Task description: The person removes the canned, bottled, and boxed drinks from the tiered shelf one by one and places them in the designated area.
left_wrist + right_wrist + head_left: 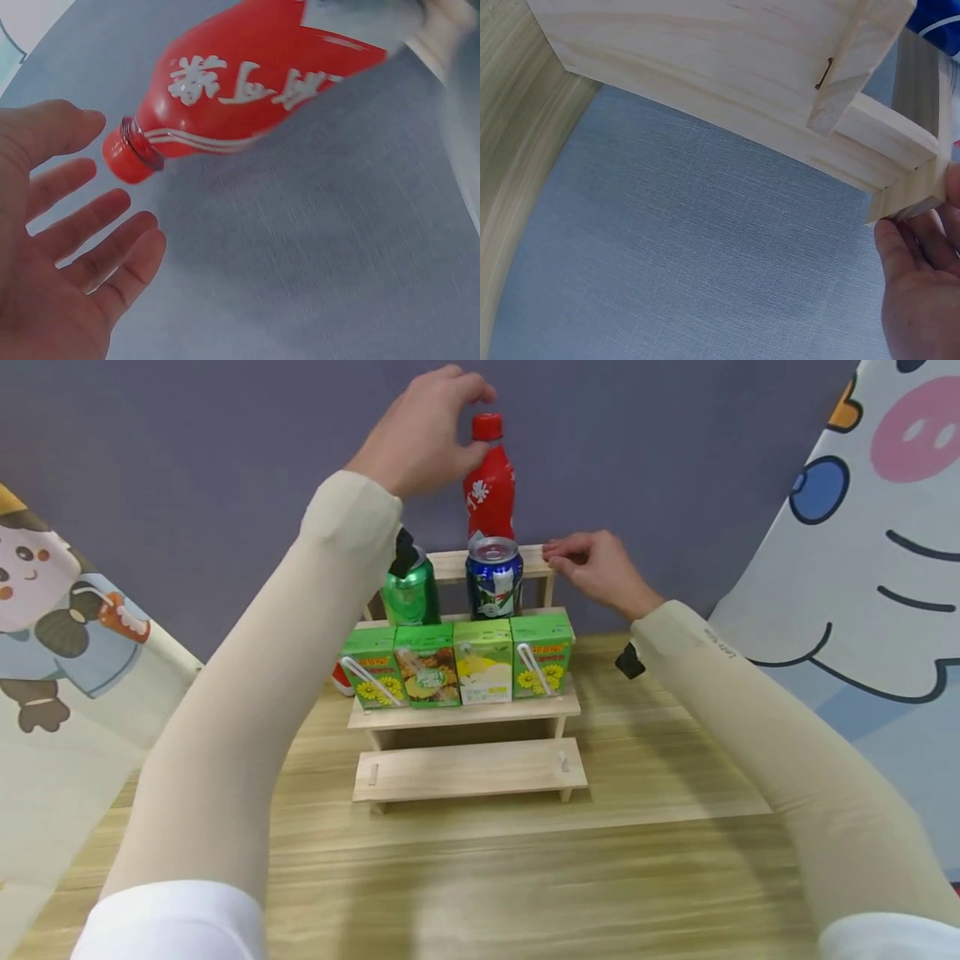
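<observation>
A red cola bottle [491, 493] stands upright at the back on the top tier of a stepped wooden rack [465, 771]. My left hand [426, 433] is beside its red cap, with thumb and fingers spread around it. In the left wrist view a gap shows between the fingers [112, 259] and the cap [132, 152], so they look apart. My right hand [598, 570] holds the right end of the top tier, thumb and fingers on its edge. In the right wrist view that board end [911, 196] meets the fingertips, partly cut off by the frame.
A blue can [495, 583] and a green can [412, 597] stand on the rack, the green one partly behind the left wrist. Several juice cartons [483, 668] line the tier in front. Printed cartoon panels [847, 568] flank the wood-grain table [525, 885].
</observation>
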A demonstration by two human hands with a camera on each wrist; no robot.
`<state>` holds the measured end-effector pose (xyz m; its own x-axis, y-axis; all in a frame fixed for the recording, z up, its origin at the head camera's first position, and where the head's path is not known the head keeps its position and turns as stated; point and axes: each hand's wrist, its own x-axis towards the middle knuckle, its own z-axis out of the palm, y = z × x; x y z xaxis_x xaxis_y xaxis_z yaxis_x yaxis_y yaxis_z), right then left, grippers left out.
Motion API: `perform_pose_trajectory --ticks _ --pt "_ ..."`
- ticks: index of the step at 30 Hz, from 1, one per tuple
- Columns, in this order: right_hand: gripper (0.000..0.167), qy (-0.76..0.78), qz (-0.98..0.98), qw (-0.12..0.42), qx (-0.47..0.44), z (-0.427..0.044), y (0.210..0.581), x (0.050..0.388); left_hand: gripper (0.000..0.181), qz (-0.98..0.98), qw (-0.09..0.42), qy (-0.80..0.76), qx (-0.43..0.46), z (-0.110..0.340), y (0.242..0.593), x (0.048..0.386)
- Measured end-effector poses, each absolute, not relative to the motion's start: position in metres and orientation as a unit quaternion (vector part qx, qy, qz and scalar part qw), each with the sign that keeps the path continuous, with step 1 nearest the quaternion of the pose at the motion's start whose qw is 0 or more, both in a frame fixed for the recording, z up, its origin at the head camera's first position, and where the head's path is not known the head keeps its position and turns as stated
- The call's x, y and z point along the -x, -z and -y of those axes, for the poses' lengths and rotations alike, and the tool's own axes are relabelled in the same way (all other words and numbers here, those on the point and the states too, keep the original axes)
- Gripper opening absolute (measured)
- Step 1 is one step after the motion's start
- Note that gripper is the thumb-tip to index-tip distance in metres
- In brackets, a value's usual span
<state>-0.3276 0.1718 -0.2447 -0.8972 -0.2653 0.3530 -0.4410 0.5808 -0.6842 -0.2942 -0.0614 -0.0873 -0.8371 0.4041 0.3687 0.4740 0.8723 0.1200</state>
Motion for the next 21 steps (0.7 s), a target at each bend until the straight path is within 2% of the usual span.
perform_pose_trajectory --ticks 7,12,21 --pt "0.024 -0.413 0.883 0.104 -0.199 -0.1688 0.2461 0.3269 0.045 0.953 0.139 0.143 0.227 0.0519 0.0894 0.2987" --pt "0.024 -0.408 0.885 0.106 -0.198 -0.1687 0.2457 0.3267 0.042 0.952 0.146 0.171 0.210 0.0532 0.0905 0.2953" --pt "0.022 -0.400 0.885 0.122 -0.205 -0.1695 0.2441 0.3290 0.042 0.954 0.169 0.128 0.213 0.0593 0.0898 0.2916"
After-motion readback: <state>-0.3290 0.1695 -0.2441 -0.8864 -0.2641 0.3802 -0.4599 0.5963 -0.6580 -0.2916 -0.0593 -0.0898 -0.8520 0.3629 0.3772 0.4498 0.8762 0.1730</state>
